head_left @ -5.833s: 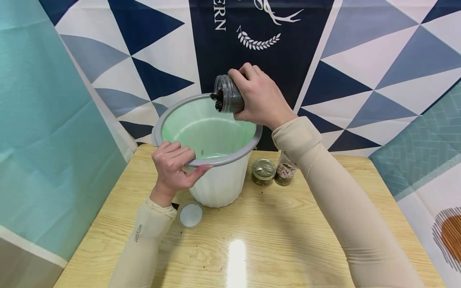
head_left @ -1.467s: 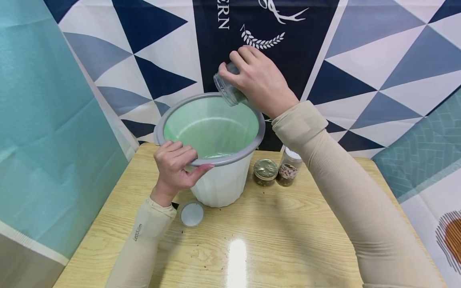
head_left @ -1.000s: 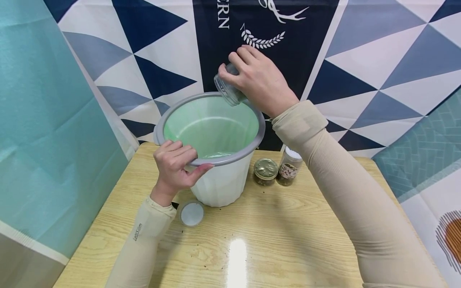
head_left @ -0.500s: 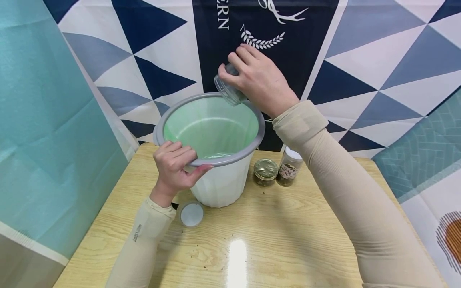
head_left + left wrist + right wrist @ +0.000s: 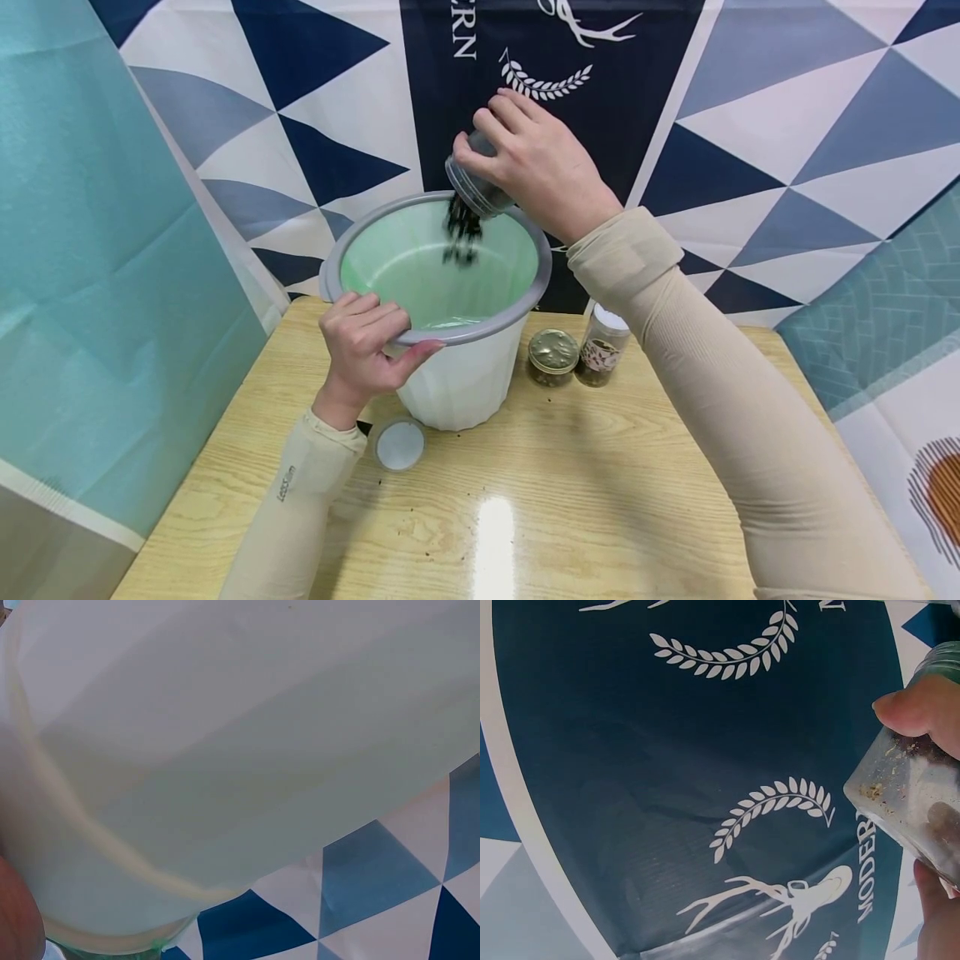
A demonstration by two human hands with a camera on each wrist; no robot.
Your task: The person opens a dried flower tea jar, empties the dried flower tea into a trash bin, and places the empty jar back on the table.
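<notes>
My left hand [image 5: 363,346] grips the front-left of the grey rim on a white bucket [image 5: 457,387], thumb along the outside. Its pale outer wall fills most of the left wrist view. Above the bucket's far right side, my right hand [image 5: 536,158] holds a clear plastic jar [image 5: 480,187], mouth tipped down and to the left. Dark, dry-looking bits [image 5: 461,221] drop from that mouth into the pale green inside. In the right wrist view, small brown crumbs cling near the base of the jar [image 5: 892,787], with fingers and thumb around it.
On the wooden table [image 5: 585,500], a round white lid [image 5: 400,445] lies in front of the bucket. To its right stand a squat gold-lidded jar [image 5: 553,350] and a taller white-lidded jar [image 5: 602,350] with a patterned label. Dark specks dot the tabletop. A patterned cloth hangs close behind.
Since the earliest frame the jar has tipped further down. Half a second ago nothing showed falling; now a clump of dark bits falls from its mouth. The left hand has stayed on the rim.
</notes>
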